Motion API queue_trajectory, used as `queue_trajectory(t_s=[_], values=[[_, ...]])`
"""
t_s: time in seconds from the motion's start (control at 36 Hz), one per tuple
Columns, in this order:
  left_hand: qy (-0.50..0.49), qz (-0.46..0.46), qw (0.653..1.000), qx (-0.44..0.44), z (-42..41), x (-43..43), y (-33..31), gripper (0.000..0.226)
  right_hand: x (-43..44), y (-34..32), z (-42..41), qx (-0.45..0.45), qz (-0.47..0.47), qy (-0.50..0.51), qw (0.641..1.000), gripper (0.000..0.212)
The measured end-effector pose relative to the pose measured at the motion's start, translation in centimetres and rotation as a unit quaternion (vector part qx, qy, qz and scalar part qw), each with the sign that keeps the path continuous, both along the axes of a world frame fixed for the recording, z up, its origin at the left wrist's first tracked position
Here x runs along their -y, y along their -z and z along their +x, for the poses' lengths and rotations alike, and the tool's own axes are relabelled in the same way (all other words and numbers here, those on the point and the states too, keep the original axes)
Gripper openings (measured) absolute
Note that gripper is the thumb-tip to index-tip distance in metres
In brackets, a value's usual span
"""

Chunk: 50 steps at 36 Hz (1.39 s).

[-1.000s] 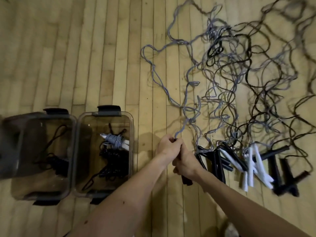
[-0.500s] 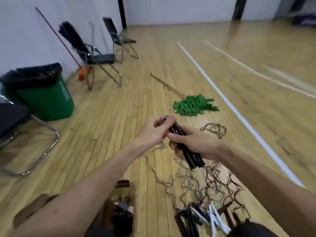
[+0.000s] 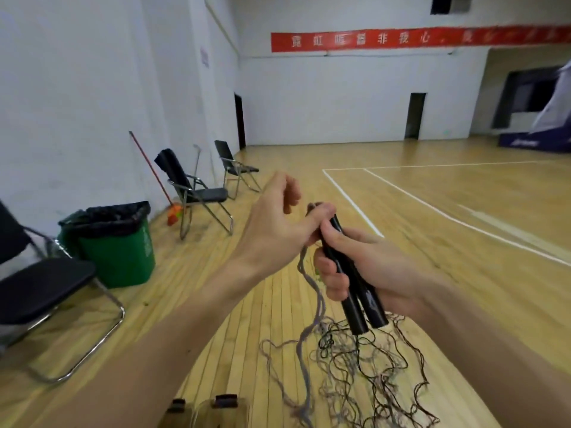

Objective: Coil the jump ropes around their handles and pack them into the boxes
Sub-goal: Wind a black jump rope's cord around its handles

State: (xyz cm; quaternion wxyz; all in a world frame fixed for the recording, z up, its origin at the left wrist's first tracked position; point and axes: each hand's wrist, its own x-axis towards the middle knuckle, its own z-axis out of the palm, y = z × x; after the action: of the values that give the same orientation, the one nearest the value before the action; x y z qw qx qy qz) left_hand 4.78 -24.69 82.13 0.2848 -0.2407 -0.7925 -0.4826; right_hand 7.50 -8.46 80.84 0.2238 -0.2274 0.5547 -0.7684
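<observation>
My right hand grips a pair of black jump rope handles held side by side, their lower ends pointing down. A grey rope runs from the top of the handles and hangs to the floor. My left hand is raised beside the handles' top end, its thumb pressing the grey rope there, the other fingers loosely curled. Below lies a tangle of grey and black ropes on the wooden floor. The tops of two clear plastic boxes show at the bottom edge.
A green bin with a black liner stands by the left wall. Folding chairs line that wall, one close at the far left. A red-handled broom leans on the wall. White court lines cross the floor on the right.
The view has tilted up from the floor to the hall. Both hands lifted the black handles off the floor, and my left hand has drawn up over their top end with the grey rope.
</observation>
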Motion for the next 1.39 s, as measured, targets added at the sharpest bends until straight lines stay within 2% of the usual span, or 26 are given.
queue_trajectory(t_s=[0.06,0.11,0.17,0.22,0.33,0.42,0.47,0.61,0.81,0.94,1.03,1.11,1.22,1.31,1.39], values=[[0.052,0.004,0.998,0.024,0.9,-0.1,0.4,0.032,0.0,1.1,0.7,0.004,-0.008,-0.012,1.000,0.026],[0.147,0.043,0.982,0.106,1.8,-0.4,1.2,0.025,0.2,2.1,1.4,0.018,-0.017,-0.021,0.999,0.024],[0.168,0.053,0.973,0.150,2.3,-0.7,2.8,0.031,0.4,3.3,2.0,0.031,-0.018,-0.019,0.999,0.024],[0.152,0.044,0.973,0.165,2.3,-0.8,4.7,0.032,0.6,4.6,2.5,0.044,-0.009,-0.012,0.999,0.023],[0.063,-0.044,0.991,0.112,2.5,0.1,7.9,0.032,0.6,7.2,2.9,0.063,0.023,0.009,0.998,0.015],[0.028,-0.055,0.989,0.132,2.8,0.7,10.0,0.033,0.3,8.8,3.2,0.087,0.072,-0.012,0.994,0.028],[0.004,-0.057,0.988,0.142,2.6,1.0,11.2,0.033,0.3,9.7,3.4,0.120,0.108,-0.032,0.986,0.029],[-0.007,-0.015,0.981,0.195,2.7,1.2,13.6,0.032,0.1,11.9,3.7,0.149,0.153,-0.067,0.975,0.027],[0.015,0.082,0.965,0.248,3.0,1.2,15.8,0.030,0.6,14.2,4.0,0.226,0.079,-0.109,0.965,0.020],[0.007,0.076,0.968,0.239,2.9,1.3,17.0,0.033,0.7,15.4,3.9,0.270,0.046,-0.110,0.956,0.019],[0.024,0.084,0.963,0.253,2.8,1.4,17.7,0.038,0.8,15.8,3.6,0.278,0.051,-0.101,0.954,0.020],[0.048,0.111,0.953,0.278,2.8,1.3,18.1,0.055,1.0,16.3,3.5,0.287,0.049,-0.095,0.952,0.018],[0.091,0.190,0.928,0.308,2.9,1.6,18.7,0.066,1.1,16.6,3.6,0.272,0.054,-0.087,0.957,0.018],[0.122,0.240,0.908,0.322,2.9,1.8,19.2,0.059,1.1,16.9,3.6,0.267,0.047,-0.080,0.959,0.019],[0.118,0.252,0.899,0.338,3.2,1.3,19.8,0.054,1.0,17.0,3.3,0.265,0.042,-0.066,0.961,0.022]])
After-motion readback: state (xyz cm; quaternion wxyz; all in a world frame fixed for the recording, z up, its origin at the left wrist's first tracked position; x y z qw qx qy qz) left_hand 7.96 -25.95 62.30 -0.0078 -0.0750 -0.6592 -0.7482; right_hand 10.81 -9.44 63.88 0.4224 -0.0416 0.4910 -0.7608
